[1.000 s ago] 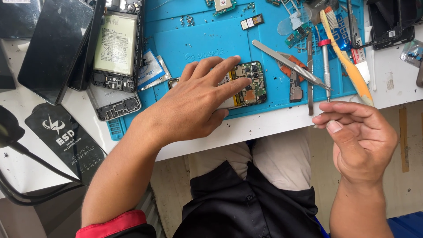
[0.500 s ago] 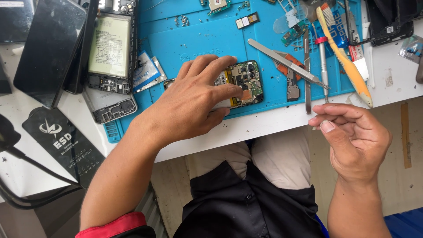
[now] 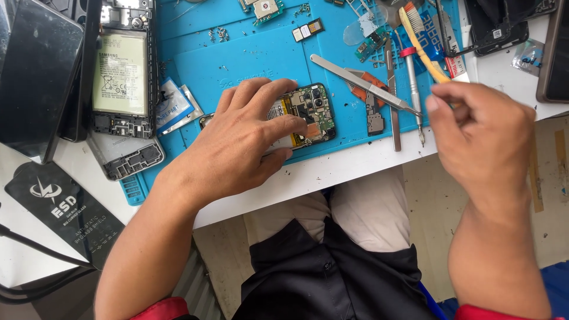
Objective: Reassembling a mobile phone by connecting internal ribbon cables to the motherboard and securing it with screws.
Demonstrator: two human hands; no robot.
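While the left hand [image 3: 237,148] stays pressed flat on the phone circuit board [image 3: 308,112] lying on the blue repair mat [image 3: 255,53], the right hand [image 3: 480,142] has risen from below the table edge toward the tweezers [image 3: 361,83] and screwdriver [image 3: 413,89], fingertips pinched together on nothing I can make out.

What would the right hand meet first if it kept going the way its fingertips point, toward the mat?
Probably the tweezers and screwdriver lying on the blue mat just left of the right hand; the height between them is unclear, so it might pass above them.
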